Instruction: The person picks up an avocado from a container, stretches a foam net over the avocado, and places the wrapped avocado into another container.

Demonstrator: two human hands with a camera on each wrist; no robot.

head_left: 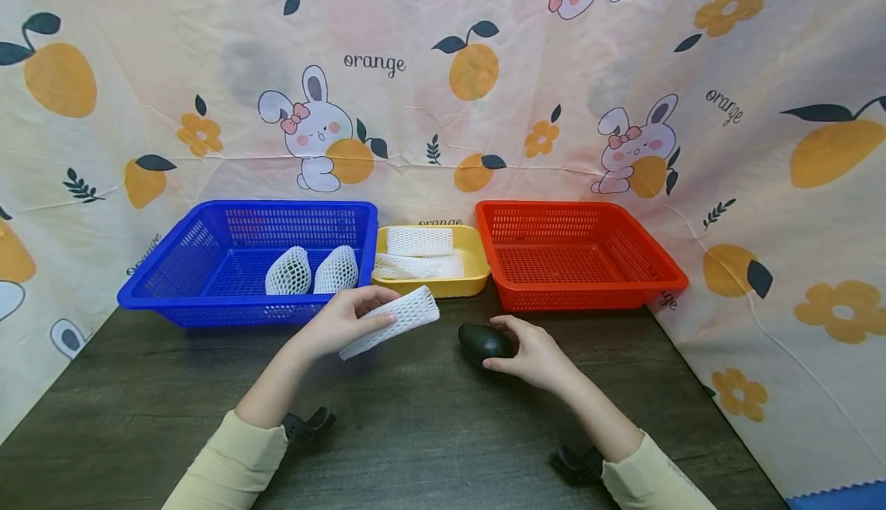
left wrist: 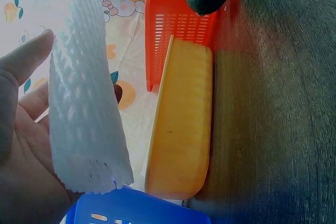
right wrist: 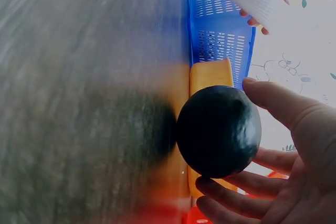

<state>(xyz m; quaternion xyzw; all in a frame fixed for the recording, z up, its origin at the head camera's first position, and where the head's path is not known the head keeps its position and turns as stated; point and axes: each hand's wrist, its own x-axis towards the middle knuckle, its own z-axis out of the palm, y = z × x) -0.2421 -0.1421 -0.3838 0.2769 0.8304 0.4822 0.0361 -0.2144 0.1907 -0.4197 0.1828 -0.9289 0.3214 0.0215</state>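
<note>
My left hand (head_left: 339, 323) holds a white foam net sleeve (head_left: 396, 324) between thumb and fingers, in front of the yellow basket. In the left wrist view the flattened sleeve (left wrist: 86, 93) lies along the fingers, with the thumb at its edge. My right hand (head_left: 538, 352) grips a dark green avocado (head_left: 482, 342) from the right, low over the table. The right wrist view shows the avocado's round end (right wrist: 218, 132) between the thumb and the curled fingers. A narrow gap separates the sleeve from the avocado.
A blue basket (head_left: 242, 301) at the left holds two net-wrapped items (head_left: 288, 271). Between it and a red basket (head_left: 588, 297) stands a small yellow basket (head_left: 443, 288) with several foam sleeves (head_left: 419, 241). A printed cloth (head_left: 415, 125) hangs behind the dark table (head_left: 415, 433).
</note>
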